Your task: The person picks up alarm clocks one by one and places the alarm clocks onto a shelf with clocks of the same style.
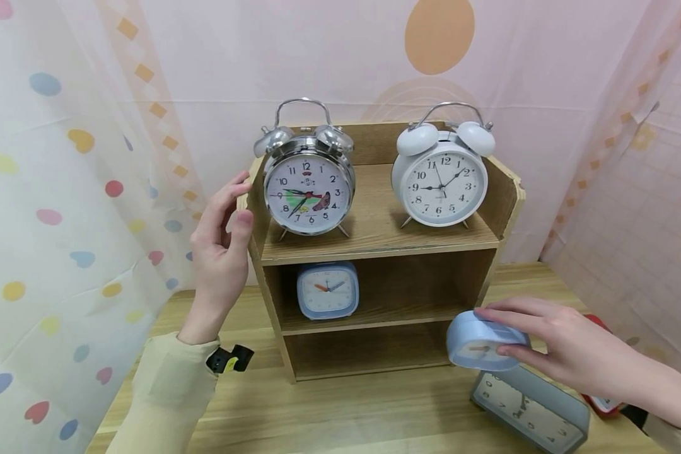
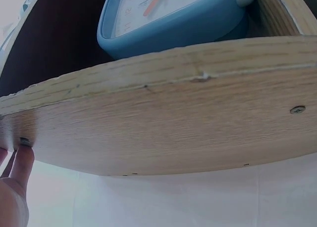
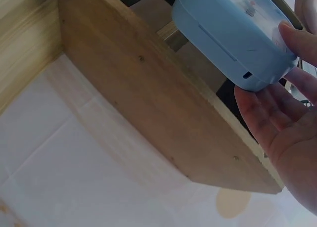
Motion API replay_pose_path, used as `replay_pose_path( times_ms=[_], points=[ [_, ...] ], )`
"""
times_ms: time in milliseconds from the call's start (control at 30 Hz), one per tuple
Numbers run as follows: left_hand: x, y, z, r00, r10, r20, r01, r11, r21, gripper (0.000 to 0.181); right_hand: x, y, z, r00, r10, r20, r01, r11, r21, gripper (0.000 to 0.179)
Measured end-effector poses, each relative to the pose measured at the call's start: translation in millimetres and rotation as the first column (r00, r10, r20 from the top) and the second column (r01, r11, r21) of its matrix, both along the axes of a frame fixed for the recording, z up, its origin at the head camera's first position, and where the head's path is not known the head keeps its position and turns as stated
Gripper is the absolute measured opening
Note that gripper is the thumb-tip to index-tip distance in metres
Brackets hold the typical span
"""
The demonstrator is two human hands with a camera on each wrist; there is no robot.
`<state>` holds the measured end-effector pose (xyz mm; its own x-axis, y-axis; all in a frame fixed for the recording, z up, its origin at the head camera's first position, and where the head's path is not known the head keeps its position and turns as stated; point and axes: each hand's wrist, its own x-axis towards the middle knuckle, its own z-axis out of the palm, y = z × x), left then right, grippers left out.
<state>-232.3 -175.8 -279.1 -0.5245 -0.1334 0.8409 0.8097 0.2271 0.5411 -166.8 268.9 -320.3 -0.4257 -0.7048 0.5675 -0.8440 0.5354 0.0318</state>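
My right hand (image 1: 570, 347) grips a light-blue alarm clock (image 1: 465, 345) by its top and front, holding it in the air before the right side of a small wooden shelf (image 1: 380, 253). In the right wrist view, thumb and fingers pinch the end of this clock (image 3: 225, 36), close to the shelf's side panel (image 3: 148, 93). My left hand (image 1: 221, 243) is at the shelf's upper left side, its fingertips against the outer panel (image 2: 148, 123) in the left wrist view. A similar blue clock (image 1: 328, 290) stands at the left of the middle compartment.
On the top board stand a silver twin-bell clock (image 1: 309, 195) at left and a white twin-bell clock (image 1: 444, 183) at right. A grey rectangular clock (image 1: 528, 410) lies on the wooden table (image 1: 318, 416) at front right. A red clock (image 1: 597, 323) is partly hidden behind my right hand.
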Motion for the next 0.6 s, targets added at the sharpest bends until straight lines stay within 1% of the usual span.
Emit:
replay_pose_path(
  times_ms=[167, 400, 600],
  points=[
    [0.7, -0.2, 0.0, 1.0, 0.014, 0.004, -0.014, 1.0, -0.006, 0.048, -1.5, -10, 3.5, 1.0, 0.004, -0.005, -0.004, 1.0, 0.004, 0.054],
    [0.2, -1.0, -0.4, 1.0, -0.003, -0.001, 0.003, 1.0, 0.012, 0.047, -5.9, -27, 9.1, 1.0, -0.009, -0.004, 0.009, 1.0, 0.015, 0.056],
    [0.2, -0.5, -0.2, 1.0, 0.0, 0.001, 0.0, 1.0, 0.01, 0.048, -13.4, -38, 13.0, 1.0, -0.004, 0.003, 0.004, 1.0, -0.014, 0.056]
  ],
)
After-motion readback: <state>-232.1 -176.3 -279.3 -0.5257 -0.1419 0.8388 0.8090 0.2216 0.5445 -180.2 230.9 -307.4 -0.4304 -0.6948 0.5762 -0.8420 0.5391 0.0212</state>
